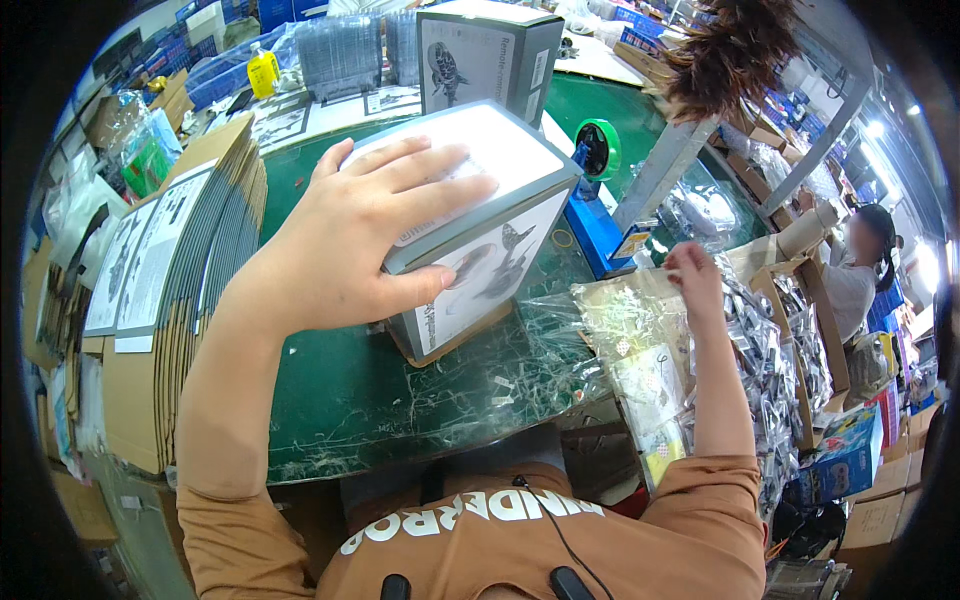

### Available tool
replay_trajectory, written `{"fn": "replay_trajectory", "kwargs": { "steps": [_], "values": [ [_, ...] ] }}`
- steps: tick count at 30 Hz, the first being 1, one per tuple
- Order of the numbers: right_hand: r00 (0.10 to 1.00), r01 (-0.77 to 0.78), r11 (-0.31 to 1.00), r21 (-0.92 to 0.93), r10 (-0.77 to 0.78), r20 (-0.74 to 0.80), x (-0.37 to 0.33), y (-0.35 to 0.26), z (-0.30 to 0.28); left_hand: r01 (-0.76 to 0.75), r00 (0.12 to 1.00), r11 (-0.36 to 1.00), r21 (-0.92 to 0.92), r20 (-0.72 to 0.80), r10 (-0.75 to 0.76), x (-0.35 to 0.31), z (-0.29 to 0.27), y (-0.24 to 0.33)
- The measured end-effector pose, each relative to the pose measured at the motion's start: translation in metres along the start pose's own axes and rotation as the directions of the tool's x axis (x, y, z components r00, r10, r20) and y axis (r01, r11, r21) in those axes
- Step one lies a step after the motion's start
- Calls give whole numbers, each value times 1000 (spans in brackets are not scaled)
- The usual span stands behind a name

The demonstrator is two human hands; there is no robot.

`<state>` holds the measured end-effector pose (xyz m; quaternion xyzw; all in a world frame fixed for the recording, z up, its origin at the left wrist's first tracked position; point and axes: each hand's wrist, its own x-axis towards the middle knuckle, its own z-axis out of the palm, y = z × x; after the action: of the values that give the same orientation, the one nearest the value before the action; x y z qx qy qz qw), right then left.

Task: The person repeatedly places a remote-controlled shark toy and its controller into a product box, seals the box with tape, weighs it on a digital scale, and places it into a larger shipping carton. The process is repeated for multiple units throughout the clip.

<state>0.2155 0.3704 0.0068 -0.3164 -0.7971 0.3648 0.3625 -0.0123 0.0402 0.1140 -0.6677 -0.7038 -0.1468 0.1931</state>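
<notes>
My left hand (370,225) lies across the top of an upright grey-and-white cardboard box (500,255) with a printed picture on its side. Its fingers are spread over the lid, and the thumb presses against the side facing me. To the right, my right hand (692,272) is raised with its fingertips drawn together; anything between them is too small to make out. Just beyond and left of that hand stands a blue tape dispenser (598,225) carrying a green-rimmed roll of tape (598,150).
A second printed box (490,60) stands behind the first. Flattened cartons (195,270) are stacked at the left. On the right are small plastic-bagged parts (750,360) and a grey metal post (665,170). A person (858,265) sits farther right. A yellow bottle (263,72) stands at the back.
</notes>
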Motion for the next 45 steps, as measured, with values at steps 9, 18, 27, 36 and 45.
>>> {"fn": "replay_trajectory", "kwargs": {
  "steps": [9, 18, 27, 36, 45],
  "values": [
    [896, 98, 707, 700, -369, 247, -47, -166, 65, 103, 994, 990, -95, 31, -100, -3, -3, -7],
    [855, -347, 639, 687, -87, 512, -44, -192, 102, -14, 999, 1000, 17, 30, 14, -3, -4, -7],
    [905, -208, 584, 785, -190, 382, -51, -175, 110, 81, 997, 995, -51, -1, -81, 0, -3, 0],
    [955, -76, 557, 827, -197, 221, -60, -130, 124, 46, 999, 997, -55, 20, -45, 0, -5, 6],
    [840, -516, 498, 697, 452, 299, -89, -84, 195, 221, 960, 948, -230, -118, -252, -47, -19, -11]
  ]
}}
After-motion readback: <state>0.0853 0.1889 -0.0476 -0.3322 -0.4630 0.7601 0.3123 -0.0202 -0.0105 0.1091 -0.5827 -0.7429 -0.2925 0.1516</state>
